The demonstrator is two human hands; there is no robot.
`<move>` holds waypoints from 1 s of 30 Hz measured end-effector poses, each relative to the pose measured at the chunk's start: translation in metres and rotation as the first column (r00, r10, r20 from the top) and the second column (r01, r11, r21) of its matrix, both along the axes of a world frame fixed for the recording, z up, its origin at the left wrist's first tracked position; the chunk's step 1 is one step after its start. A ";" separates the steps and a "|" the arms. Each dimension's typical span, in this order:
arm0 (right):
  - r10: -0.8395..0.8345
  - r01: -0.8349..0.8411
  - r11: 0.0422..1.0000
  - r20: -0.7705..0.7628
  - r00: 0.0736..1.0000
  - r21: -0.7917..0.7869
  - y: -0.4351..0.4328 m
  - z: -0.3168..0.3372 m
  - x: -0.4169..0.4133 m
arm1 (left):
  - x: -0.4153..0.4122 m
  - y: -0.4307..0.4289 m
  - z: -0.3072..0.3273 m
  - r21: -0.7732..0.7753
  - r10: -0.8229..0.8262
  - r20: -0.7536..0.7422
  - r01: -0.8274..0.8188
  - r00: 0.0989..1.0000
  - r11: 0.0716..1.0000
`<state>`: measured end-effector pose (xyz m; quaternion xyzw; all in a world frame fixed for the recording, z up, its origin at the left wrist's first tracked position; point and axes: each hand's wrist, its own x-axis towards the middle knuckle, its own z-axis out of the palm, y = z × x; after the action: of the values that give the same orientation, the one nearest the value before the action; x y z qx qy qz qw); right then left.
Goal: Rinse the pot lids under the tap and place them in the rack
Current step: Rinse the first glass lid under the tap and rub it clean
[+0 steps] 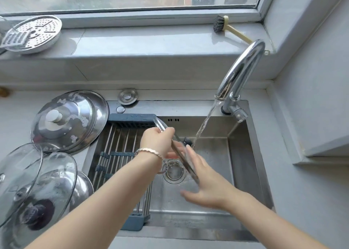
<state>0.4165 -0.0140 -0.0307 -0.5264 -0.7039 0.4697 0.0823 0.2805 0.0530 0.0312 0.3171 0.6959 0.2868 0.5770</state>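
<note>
My left hand point(157, 141) grips the rim of a glass pot lid point(182, 157), held on edge over the sink basin point(243, 154). Its dark knob point(188, 141) points toward the water stream point(204, 122) running from the chrome tap point(239, 73). My right hand point(203, 180) lies flat against the lid's near face, fingers spread. The roll-up rack point(117, 148) spans the sink's left half with nothing on it. Steel lids point(69, 120) with a white knob lean on the counter at left. Glass lids point(35, 184) with a dark knob are stacked at lower left.
A drain strainer point(173, 171) sits in the basin under the lid. A perforated steamer plate point(35, 33) and a grater rest on the windowsill at left, a dish brush point(226, 29) at right. A wall corner rises to the right of the sink.
</note>
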 end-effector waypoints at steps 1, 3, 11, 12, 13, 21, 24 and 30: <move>-0.119 0.118 0.984 -0.002 0.993 0.134 -0.001 -0.002 0.004 | 0.008 0.002 0.000 0.002 0.000 0.040 0.000 0.999 1.000; -0.383 0.393 0.859 -0.099 0.919 0.327 0.002 -0.009 0.015 | 0.021 0.006 0.002 -0.016 -0.018 0.173 0.021 0.985 1.000; -0.841 0.705 0.539 -0.259 0.475 -0.461 0.010 -0.031 0.055 | -0.008 -0.013 -0.056 -0.028 -0.243 -0.441 0.257 0.864 0.966; -0.863 0.676 0.502 -0.265 0.430 -0.540 0.008 -0.034 0.057 | -0.017 -0.018 -0.062 -0.072 -0.241 -0.469 0.236 0.850 0.969; -0.887 0.635 0.457 -0.264 0.379 -0.623 0.005 -0.036 0.058 | -0.028 -0.021 -0.072 -0.151 -0.233 -0.433 0.184 0.871 0.971; -0.969 0.193 0.198 -0.162 0.188 -0.961 -0.010 -0.067 0.021 | -0.045 -0.016 -0.039 -0.052 -0.123 -0.031 0.122 0.992 0.991; -0.967 0.104 0.241 -0.229 0.108 -0.965 -0.002 -0.070 -0.002 | -0.056 -0.013 -0.021 0.127 -0.089 -0.009 0.089 0.996 0.988; -0.810 0.320 0.586 -0.526 0.260 -0.744 0.044 -0.040 -0.007 | -0.089 -0.009 -0.027 0.272 0.123 -0.116 -0.088 0.986 0.958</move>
<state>0.4095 0.0295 -0.0705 -0.4565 -0.1714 0.7540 0.4402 0.1913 0.0440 0.0045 0.3723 0.7035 0.3865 0.4660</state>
